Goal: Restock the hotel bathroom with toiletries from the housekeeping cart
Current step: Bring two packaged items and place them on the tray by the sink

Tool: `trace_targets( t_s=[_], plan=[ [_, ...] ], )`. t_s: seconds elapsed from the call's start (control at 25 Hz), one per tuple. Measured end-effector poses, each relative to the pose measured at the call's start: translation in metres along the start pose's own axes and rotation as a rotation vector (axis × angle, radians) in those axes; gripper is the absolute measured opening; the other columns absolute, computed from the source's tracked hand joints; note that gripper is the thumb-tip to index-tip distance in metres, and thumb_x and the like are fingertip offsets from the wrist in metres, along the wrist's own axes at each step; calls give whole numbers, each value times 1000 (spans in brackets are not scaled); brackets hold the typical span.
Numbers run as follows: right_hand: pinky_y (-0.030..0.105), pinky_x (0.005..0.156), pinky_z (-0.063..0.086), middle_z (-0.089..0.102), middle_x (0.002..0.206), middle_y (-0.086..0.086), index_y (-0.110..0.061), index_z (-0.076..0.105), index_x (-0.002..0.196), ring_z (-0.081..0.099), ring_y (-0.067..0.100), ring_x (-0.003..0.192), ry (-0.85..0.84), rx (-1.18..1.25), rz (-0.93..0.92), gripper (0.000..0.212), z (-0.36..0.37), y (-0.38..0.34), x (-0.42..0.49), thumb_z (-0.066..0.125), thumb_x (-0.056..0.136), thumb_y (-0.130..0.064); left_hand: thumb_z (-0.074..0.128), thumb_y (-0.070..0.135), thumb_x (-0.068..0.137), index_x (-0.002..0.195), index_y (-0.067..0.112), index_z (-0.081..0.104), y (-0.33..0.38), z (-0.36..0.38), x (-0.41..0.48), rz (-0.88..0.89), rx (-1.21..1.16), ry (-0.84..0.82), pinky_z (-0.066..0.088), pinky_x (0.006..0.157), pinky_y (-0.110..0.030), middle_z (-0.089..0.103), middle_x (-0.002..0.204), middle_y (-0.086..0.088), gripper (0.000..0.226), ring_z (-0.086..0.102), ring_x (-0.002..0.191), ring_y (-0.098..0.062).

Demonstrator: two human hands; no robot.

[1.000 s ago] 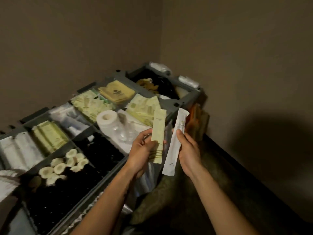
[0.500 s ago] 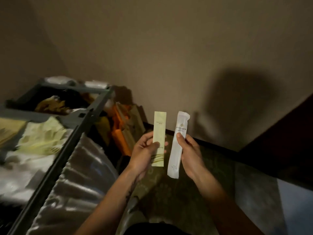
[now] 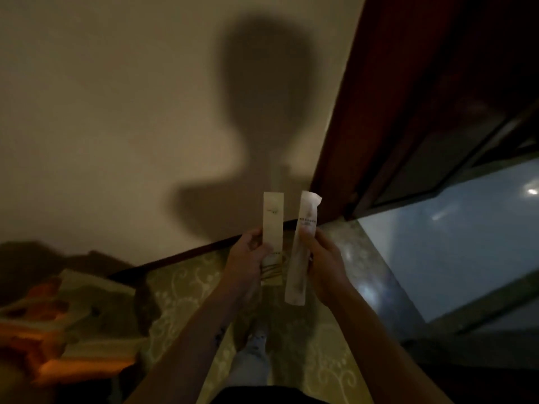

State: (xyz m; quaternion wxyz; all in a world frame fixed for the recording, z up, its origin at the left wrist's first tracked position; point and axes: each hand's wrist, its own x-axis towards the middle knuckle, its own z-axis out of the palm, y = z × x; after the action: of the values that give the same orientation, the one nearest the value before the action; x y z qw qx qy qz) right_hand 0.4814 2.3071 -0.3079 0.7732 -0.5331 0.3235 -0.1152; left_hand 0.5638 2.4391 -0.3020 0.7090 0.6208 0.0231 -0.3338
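My left hand (image 3: 248, 259) grips a long pale yellow sachet (image 3: 273, 220) upright, thumb across its lower half. Beside it, my right hand (image 3: 323, 262) pinches a long white wrapped packet (image 3: 303, 246), also upright, with its crimped top a little higher than the sachet's. Both packets are held side by side in front of me, over the patterned carpet (image 3: 180, 290). The housekeeping cart's top trays are out of view; only its blurred end with orange and pale items (image 3: 49, 325) shows at the lower left.
A beige wall (image 3: 116, 112) with my shadow stands straight ahead. At the right, a dark red-brown door frame (image 3: 379, 97) borders a doorway onto a pale glossy floor (image 3: 455, 246). A stone threshold (image 3: 364, 266) separates carpet and floor. My foot (image 3: 256, 342) shows below my hands.
My view has swung right, away from the cart toward the wall and doorway. The cart's trays have slid out of view. Both hands keep the same hold on the two packets.
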Motion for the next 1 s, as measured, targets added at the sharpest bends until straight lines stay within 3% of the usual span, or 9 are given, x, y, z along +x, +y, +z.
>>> trace_targets(
  t_s=[0.12, 0.28, 0.44, 0.56, 0.64, 0.76, 0.88, 1.0],
  plan=[
    [29, 69, 61, 78, 99, -10, -47, 77, 95, 74, 10, 93, 98, 76, 9, 31, -15, -27, 46, 56, 101, -25, 49, 13, 103, 128, 15, 61, 24, 29, 64, -57, -12, -154, 56, 93, -59, 71, 120, -17, 28, 70, 110, -35],
    [43, 91, 56, 68, 123, 8, -28, 65, 120, 65, 28, 113, 291, 141, 7, 24, -39, -61, 90, 54, 102, -19, 46, 17, 104, 128, 13, 61, 56, 77, 133, -179, -72, -343, 58, 87, -51, 75, 110, -16, 29, 73, 100, -29],
    [34, 80, 53, 67, 123, 6, -22, 61, 127, 65, 25, 113, 390, 232, -15, 26, -77, -89, 103, 50, 103, -27, 47, 20, 102, 135, 11, 56, 71, 131, 170, -233, -46, -511, 48, 103, -57, 75, 111, -14, 36, 69, 106, -31],
    [29, 73, 57, 74, 110, 3, -27, 63, 112, 72, 20, 100, 452, 284, -64, 15, -116, -102, 105, 51, 103, -29, 56, 26, 90, 131, 14, 58, 68, 175, 184, -276, 13, -619, 50, 101, -56, 72, 120, -17, 43, 67, 113, -34],
    [27, 69, 60, 77, 104, 3, -23, 64, 112, 75, 18, 93, 478, 339, -109, 18, -151, -107, 109, 49, 103, -28, 56, 26, 88, 125, 15, 61, 62, 215, 191, -299, 64, -655, 52, 98, -55, 68, 124, -21, 39, 65, 116, -36],
    [29, 72, 60, 75, 116, 5, -20, 62, 123, 74, 20, 101, 521, 433, -140, 25, -207, -114, 119, 45, 105, -27, 49, 18, 98, 118, 16, 63, 49, 280, 199, -293, 150, -694, 54, 94, -53, 71, 115, -18, 25, 67, 111, -34],
    [32, 74, 61, 71, 126, 7, -19, 52, 131, 72, 22, 109, 537, 583, -164, 31, -277, -132, 137, 49, 102, -30, 43, 16, 103, 124, 14, 61, 36, 356, 213, -279, 225, -783, 56, 94, -49, 73, 115, -15, 28, 70, 106, -29],
    [34, 80, 60, 70, 128, 9, -17, 53, 132, 69, 24, 116, 538, 672, -182, 35, -347, -161, 157, 51, 100, -32, 42, 16, 105, 129, 13, 58, 28, 436, 230, -251, 267, -825, 60, 86, -42, 75, 116, -11, 29, 73, 106, -26]
  ],
)
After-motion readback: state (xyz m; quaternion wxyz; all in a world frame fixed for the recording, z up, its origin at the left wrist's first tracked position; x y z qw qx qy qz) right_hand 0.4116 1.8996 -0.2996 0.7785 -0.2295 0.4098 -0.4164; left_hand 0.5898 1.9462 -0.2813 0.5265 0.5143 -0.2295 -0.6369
